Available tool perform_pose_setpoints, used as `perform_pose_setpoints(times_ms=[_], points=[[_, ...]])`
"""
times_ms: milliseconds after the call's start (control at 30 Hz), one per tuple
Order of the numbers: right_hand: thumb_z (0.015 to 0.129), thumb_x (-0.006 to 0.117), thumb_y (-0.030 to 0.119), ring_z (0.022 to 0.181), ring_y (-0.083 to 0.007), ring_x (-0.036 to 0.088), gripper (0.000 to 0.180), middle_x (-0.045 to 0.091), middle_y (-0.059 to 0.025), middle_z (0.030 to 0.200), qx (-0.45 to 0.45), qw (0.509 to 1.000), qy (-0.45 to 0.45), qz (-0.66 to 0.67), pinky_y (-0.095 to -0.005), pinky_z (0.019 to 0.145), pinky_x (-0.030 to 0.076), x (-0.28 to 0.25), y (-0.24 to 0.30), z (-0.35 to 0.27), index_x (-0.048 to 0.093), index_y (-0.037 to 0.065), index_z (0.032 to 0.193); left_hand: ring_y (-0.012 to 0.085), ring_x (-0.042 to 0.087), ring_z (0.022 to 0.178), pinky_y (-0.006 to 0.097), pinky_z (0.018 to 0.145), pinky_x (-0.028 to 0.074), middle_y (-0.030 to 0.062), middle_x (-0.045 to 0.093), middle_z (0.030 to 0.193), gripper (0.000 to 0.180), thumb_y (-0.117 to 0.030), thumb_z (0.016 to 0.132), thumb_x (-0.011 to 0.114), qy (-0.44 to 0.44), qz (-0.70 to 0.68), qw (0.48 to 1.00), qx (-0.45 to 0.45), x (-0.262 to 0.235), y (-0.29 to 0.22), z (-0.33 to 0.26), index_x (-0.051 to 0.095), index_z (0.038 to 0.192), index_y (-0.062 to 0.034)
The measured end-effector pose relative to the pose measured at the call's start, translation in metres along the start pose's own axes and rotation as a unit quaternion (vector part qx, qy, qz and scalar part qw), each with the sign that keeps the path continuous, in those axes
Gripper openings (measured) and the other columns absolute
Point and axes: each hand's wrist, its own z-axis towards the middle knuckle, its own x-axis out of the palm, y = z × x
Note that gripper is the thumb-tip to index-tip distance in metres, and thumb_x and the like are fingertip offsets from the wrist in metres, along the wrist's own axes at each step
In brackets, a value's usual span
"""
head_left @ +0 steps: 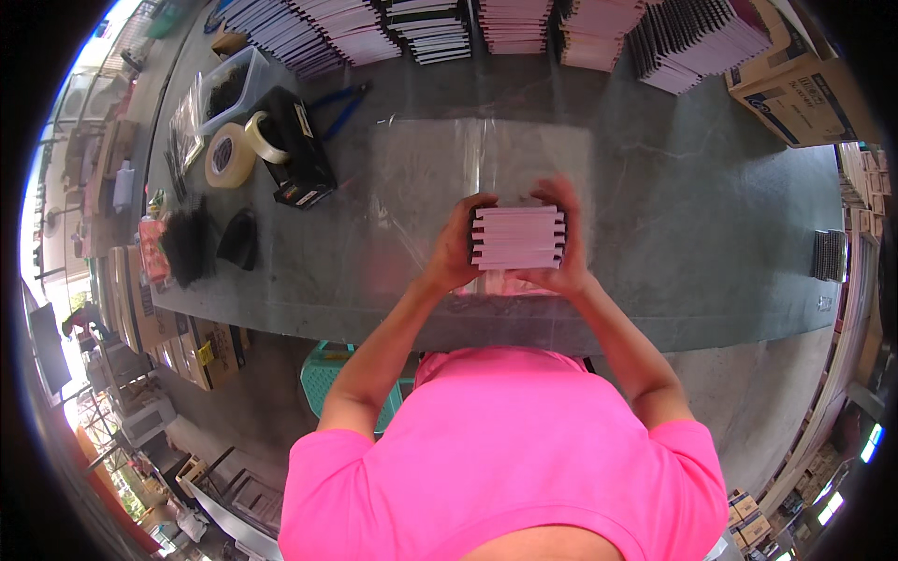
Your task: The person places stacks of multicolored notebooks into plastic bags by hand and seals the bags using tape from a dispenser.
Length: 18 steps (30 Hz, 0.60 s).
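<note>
Pink-edged, the thick stack of flat booklets (pixel 517 237) sits clamped between our left hand (pixel 456 248) and right hand (pixel 564 245). Beneath lies a clear plastic sheet (pixel 421 178) on the grey table (pixel 692 187).

Your grey counter (pixel 673 206) carries rows of stacked booklets (pixel 486 28) along its far edge, a clear plastic sheet (pixel 421 178) at centre, and tape rolls (pixel 234 150), a black box (pixel 299 150) and blue pliers (pixel 341 105) to your left.

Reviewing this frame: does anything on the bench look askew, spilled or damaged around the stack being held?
Nothing stands out. Both hands, left and right, hold a squared-up stack of booklets over a flat clear plastic sheet. The tape rolls and blue pliers lie loosely but undisturbed on the grey table.
</note>
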Motion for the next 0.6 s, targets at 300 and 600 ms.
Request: perform_pose_setpoints(times_ms=[300,600], points=[[0.055,0.087,0.021,0.102,-0.0230,0.054,0.085,0.052,-0.0134,0.115,-0.059,0.979,0.082,-0.176,-0.0331,0.086,0.044,-0.002,-0.040,-0.009,0.038,0.002,0.122,0.0259,0.062,0.090,0.034,0.076,0.050,0.0115,0.059,0.099,0.066,-0.008,0.063,0.078,-0.023,0.051,0.998,0.008,-0.001,-0.001,-0.002,0.040,0.118,-0.0040],[0.084,0.053,0.051,0.116,-0.0326,0.044,0.074,0.047,-0.0207,0.122,0.210,0.974,0.072,-0.038,-0.0403,0.101,0.031,-0.007,0.004,0.030,0.032,-0.002,0.130,0.0180,0.062,0.088,0.031,0.078,0.051,0.0104,0.064,0.097,0.077,-0.019,0.050,0.089,0.040,-0.119,0.941,-0.313,-0.035,-0.036,0.045,0.049,0.113,0.0012]])
